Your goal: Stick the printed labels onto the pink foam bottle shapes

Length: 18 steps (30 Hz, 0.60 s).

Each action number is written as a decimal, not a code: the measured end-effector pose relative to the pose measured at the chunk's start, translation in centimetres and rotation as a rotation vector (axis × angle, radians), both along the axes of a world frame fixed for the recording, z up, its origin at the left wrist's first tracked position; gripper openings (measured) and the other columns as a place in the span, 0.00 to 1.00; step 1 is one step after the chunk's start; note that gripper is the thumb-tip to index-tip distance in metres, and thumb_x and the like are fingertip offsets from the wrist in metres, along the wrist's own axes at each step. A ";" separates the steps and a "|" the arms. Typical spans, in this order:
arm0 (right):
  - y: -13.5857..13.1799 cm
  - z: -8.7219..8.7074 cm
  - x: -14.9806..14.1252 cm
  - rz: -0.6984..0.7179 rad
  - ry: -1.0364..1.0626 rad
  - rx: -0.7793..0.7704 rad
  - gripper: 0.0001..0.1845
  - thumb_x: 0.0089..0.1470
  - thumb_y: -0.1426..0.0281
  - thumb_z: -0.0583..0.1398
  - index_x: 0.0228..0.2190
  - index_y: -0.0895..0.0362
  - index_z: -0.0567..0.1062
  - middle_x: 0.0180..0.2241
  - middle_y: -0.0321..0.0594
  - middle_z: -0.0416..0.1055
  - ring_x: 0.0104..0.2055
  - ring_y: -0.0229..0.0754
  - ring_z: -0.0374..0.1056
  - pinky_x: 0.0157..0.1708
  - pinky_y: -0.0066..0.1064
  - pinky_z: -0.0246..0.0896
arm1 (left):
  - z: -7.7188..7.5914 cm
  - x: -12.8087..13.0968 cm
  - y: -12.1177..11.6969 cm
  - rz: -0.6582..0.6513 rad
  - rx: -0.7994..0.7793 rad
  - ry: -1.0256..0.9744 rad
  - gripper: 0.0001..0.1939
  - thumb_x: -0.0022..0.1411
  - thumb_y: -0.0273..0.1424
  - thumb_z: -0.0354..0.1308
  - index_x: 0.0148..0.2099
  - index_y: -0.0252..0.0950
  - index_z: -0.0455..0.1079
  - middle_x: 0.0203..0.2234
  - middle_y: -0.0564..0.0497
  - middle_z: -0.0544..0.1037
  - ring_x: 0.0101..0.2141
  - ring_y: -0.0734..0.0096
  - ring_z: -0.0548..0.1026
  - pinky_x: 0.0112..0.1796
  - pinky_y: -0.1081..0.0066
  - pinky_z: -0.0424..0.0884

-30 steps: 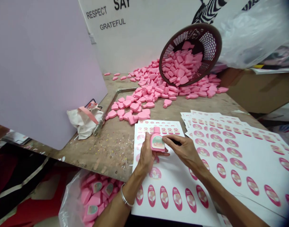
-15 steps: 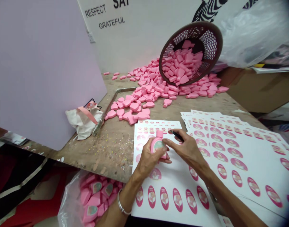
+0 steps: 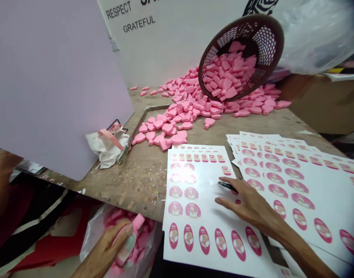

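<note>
Pink plastic bottle [image 3: 129, 242] in left hand [image 3: 106, 247]

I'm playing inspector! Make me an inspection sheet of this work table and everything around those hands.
surface: scuffed wooden workbench, flecked with paint specks
job's things: labelled pink bottle; sticker sheet with pink oval labels; stack of sticker sheets
clutter: tilted brown plastic basket; spilled pink bottle-shaped pieces; canvas bag; bent metal rod
hands: left hand grips the bottle above a clear plastic bag; right hand lies on the sheet, holding a black pen
cables: nothing seen
surroundings: lilac board; printed white wall; cardboard box
</note>
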State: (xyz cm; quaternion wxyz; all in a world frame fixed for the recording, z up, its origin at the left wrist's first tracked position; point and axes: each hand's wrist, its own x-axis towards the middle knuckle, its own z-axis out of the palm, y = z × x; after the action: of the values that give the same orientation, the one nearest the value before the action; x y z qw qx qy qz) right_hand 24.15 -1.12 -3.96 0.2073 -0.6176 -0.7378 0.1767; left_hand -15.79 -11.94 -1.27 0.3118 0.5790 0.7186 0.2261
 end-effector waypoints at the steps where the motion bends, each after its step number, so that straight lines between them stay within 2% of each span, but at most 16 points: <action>1: -0.4 -0.2 0.1 -0.017 -0.043 0.013 0.36 0.44 0.46 0.61 0.51 0.51 0.69 0.46 0.46 0.73 0.42 0.52 0.71 0.38 0.40 0.66 | -0.4 -1.2 -0.6 -0.012 0.003 0.057 0.15 0.57 0.46 0.53 0.34 0.45 0.77 0.28 0.51 0.80 0.33 0.57 0.78 0.35 0.62 0.75; 3: -1.0 -0.6 0.2 -0.100 -0.147 0.047 0.38 0.44 0.44 0.60 0.50 0.55 0.69 0.42 0.48 0.74 0.40 0.55 0.71 0.35 0.43 0.65 | -0.9 -2.1 -0.9 -0.019 0.017 0.107 0.14 0.56 0.46 0.55 0.35 0.45 0.77 0.32 0.50 0.81 0.36 0.56 0.78 0.38 0.62 0.75; 4: -1.1 -0.6 0.2 -0.150 -0.205 0.059 0.38 0.44 0.43 0.59 0.49 0.56 0.70 0.39 0.49 0.75 0.39 0.56 0.71 0.34 0.44 0.64 | -1.0 -1.6 -0.6 -0.029 0.027 0.113 0.14 0.57 0.45 0.55 0.37 0.44 0.76 0.35 0.48 0.81 0.38 0.56 0.78 0.40 0.62 0.75; 6: -1.1 -0.7 0.4 -0.230 -0.297 0.041 0.35 0.45 0.43 0.58 0.45 0.57 0.71 0.35 0.50 0.75 0.37 0.58 0.71 0.31 0.44 0.62 | -1.4 1.0 0.6 -0.076 0.106 0.167 0.17 0.62 0.43 0.51 0.43 0.40 0.75 0.42 0.45 0.79 0.43 0.57 0.77 0.43 0.61 0.73; 8: -1.3 -0.7 0.6 -0.278 -0.335 -0.002 0.31 0.46 0.44 0.57 0.41 0.56 0.72 0.33 0.50 0.74 0.35 0.59 0.71 0.29 0.44 0.61 | -2.1 5.0 2.2 -0.128 0.316 0.297 0.20 0.66 0.39 0.45 0.49 0.35 0.72 0.48 0.40 0.76 0.49 0.56 0.73 0.50 0.56 0.69; 10: -1.6 -0.7 1.0 -0.299 -0.340 -0.046 0.29 0.48 0.45 0.56 0.39 0.55 0.72 0.32 0.49 0.74 0.35 0.57 0.71 0.30 0.43 0.61 | -3.3 9.2 3.6 -0.298 0.472 0.438 0.22 0.67 0.35 0.44 0.58 0.32 0.65 0.56 0.39 0.69 0.56 0.53 0.67 0.56 0.47 0.59; 12: -2.1 -0.7 1.3 -0.303 -0.346 -0.055 0.25 0.51 0.47 0.55 0.37 0.55 0.72 0.32 0.47 0.74 0.35 0.56 0.70 0.31 0.42 0.60 | -4.7 12.5 4.7 -0.460 0.532 0.528 0.24 0.67 0.35 0.45 0.61 0.31 0.60 0.60 0.39 0.64 0.59 0.50 0.62 0.57 0.42 0.55; 15: -2.8 -0.5 1.4 -0.288 -0.369 0.007 0.21 0.54 0.51 0.53 0.36 0.55 0.72 0.31 0.46 0.74 0.35 0.53 0.69 0.31 0.40 0.59 | -6.4 15.2 5.6 -0.605 0.572 0.588 0.28 0.66 0.36 0.47 0.65 0.29 0.54 0.63 0.38 0.57 0.61 0.48 0.58 0.56 0.39 0.54; 18: -3.3 -0.2 1.2 -0.339 -0.402 0.121 0.17 0.56 0.58 0.52 0.38 0.57 0.73 0.31 0.46 0.74 0.36 0.53 0.69 0.33 0.40 0.59 | -7.0 15.9 6.0 -0.623 0.588 0.567 0.29 0.66 0.35 0.47 0.66 0.30 0.52 0.63 0.39 0.56 0.62 0.48 0.56 0.56 0.39 0.56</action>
State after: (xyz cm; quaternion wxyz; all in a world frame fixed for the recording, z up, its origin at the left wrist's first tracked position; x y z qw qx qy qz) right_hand 25.31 -4.40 -4.12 0.1198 -0.7416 -0.6593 -0.0315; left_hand 0.10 -5.95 -8.30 -0.0186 0.8673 0.4745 0.1491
